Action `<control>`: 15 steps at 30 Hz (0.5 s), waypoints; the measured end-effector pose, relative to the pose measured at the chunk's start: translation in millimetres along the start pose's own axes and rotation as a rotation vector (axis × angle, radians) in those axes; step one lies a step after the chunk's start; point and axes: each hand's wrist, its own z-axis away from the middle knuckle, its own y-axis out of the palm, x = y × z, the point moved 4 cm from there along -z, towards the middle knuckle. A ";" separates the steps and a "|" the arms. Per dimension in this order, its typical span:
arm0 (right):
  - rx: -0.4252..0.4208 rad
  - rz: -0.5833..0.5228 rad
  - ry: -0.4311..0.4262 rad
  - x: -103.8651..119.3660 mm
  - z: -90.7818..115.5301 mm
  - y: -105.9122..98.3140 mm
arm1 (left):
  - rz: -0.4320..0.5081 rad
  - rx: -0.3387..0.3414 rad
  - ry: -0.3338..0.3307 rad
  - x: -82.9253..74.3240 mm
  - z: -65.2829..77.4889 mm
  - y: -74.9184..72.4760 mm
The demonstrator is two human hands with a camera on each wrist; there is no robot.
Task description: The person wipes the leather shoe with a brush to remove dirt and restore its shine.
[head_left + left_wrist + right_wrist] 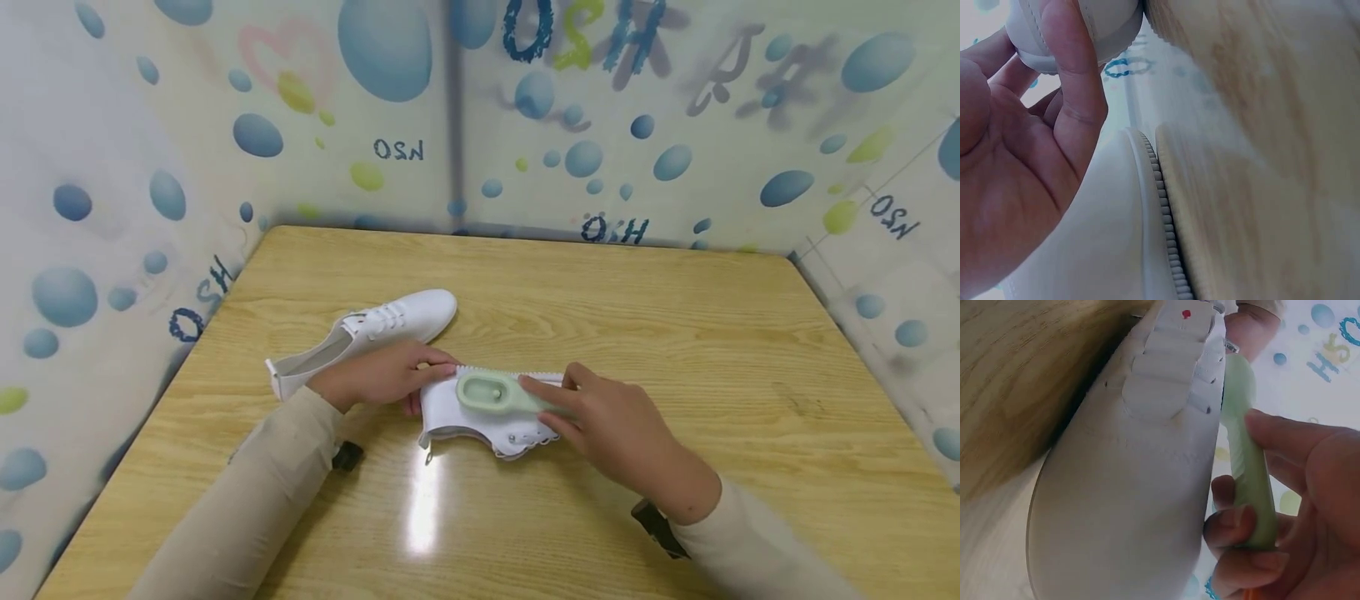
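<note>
A white lace-up shoe (442, 414) lies on its side on the table, its ridged sole turned away from me. My left hand (384, 375) grips it at the heel, the fingers round the heel in the left wrist view. My right hand (618, 429) holds a pale green brush (487, 392) by its handle (1254, 487), the fingers wrapped round it. The brush head lies against the upward-facing side of the shoe, and its underside is hidden. Behind my left hand rests the other white shoe (420, 315), upright, toe pointing right and away.
The wooden table (675, 325) reaches to a wall (487, 108) printed with blue and green drops at the back, with walls on both sides too. Dark straps (660, 529) sit at both wrists. Light glares off the table in front of the shoe.
</note>
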 end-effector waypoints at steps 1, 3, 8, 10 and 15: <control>0.005 0.005 0.008 -0.8 1.0 -0.4 | -0.001 -0.001 -0.001 0.2 0.1 0.2; 0.022 0.013 0.026 -3.4 3.5 -2.6 | 0.000 -0.001 -0.005 0.9 -0.1 0.7; 0.062 0.016 0.077 -12.7 12.8 -14.7 | -0.005 -0.001 -0.010 2.2 0.3 1.0; 0.074 0.013 0.090 -16.1 16.3 -19.6 | -0.007 -0.004 -0.008 2.5 0.4 0.8; 0.109 -0.034 0.066 -19.5 18.4 -20.9 | -0.011 -0.008 -0.007 2.8 -0.1 0.6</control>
